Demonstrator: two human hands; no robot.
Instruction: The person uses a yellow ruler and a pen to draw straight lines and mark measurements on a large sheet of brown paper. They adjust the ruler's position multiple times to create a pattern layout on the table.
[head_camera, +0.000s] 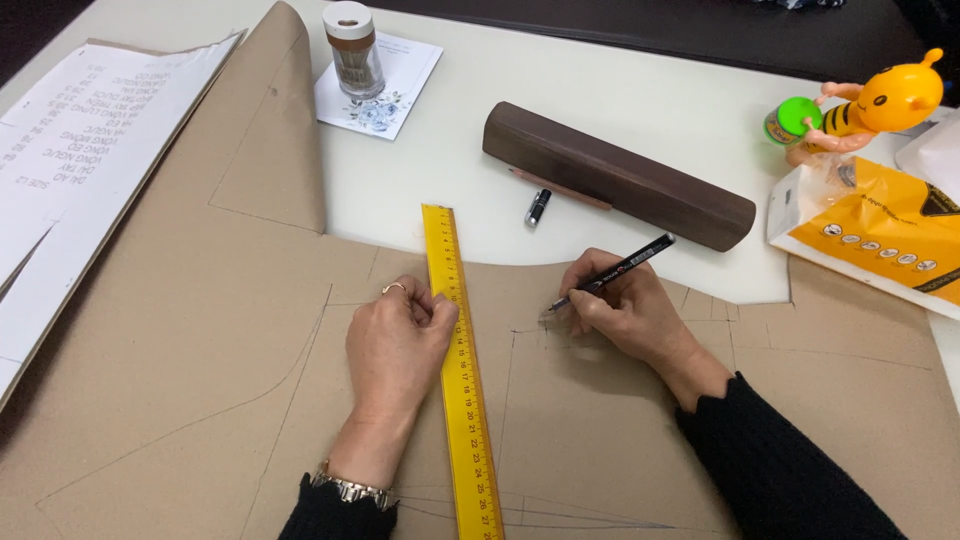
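Left hand (398, 340) fingers pressed flat, pinning yellow ruler (459, 380) on brown pattern paper (200, 380). Right hand (625, 305) grips black pen (615, 272), tip on paper just right of ruler. Several lines drawn already; looks approx midway, more to mark. White table (600, 90), dark wooden block (620, 175) behind.

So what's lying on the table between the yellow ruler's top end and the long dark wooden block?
In the head view, a small black pen cap lies between the yellow ruler and the dark wooden block, near a pencil.
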